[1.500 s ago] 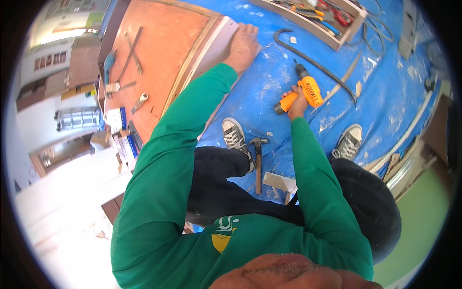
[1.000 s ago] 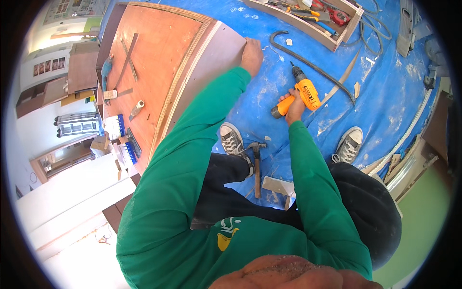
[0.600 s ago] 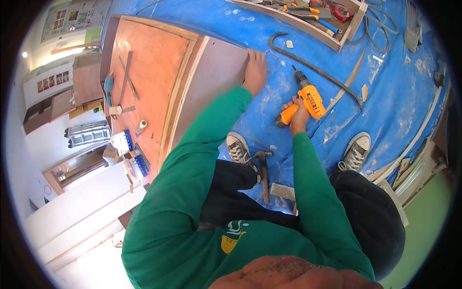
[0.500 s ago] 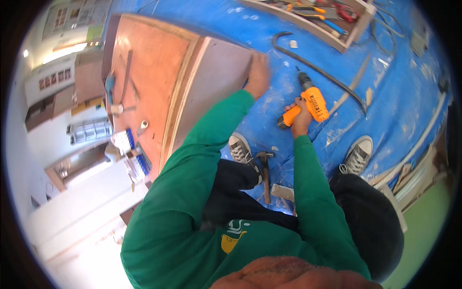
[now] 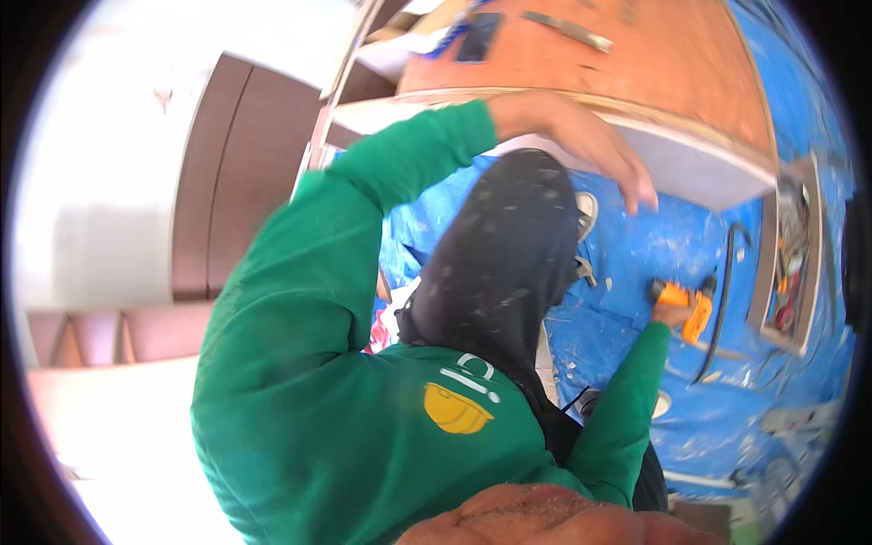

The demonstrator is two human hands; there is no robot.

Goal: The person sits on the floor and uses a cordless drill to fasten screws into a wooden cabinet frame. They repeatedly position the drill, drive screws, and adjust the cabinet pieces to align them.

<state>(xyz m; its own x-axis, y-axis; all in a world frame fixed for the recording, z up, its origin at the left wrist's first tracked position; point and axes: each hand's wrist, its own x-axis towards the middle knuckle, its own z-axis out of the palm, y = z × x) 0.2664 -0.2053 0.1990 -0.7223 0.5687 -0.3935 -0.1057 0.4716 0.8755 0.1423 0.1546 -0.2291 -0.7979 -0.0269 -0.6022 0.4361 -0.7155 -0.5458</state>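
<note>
My right hand [image 5: 674, 314] is wrapped round the handle of an orange cordless drill [image 5: 698, 318], low over the blue floor sheet. My left hand [image 5: 595, 145] hangs in front of a large wooden cabinet [image 5: 718, 168], its fingers stretched out and nothing in them. The cabinet has an orange-brown top and a pale side panel facing me. Whether the left wrist touches its edge I cannot tell. Beside my shoe a hammer's head [image 5: 584, 271] shows, while my bent knee hides its handle. A dark curved pry bar [image 5: 722, 309] lies to the right of the drill.
A wooden tray [image 5: 761, 272] of hand tools stands at the far right. On the cabinet top lie a flat strip-like tool [image 5: 568, 32] and a dark flat piece [image 5: 480, 38]. Blue sheeting [image 5: 581, 336] covers the floor. Brown cabinet doors [image 5: 245, 182] are at the left.
The view has swung left, so the cabinet now spans the top. My left hand has left the panel's far corner and hangs nearer me. The drill stays in my right hand.
</note>
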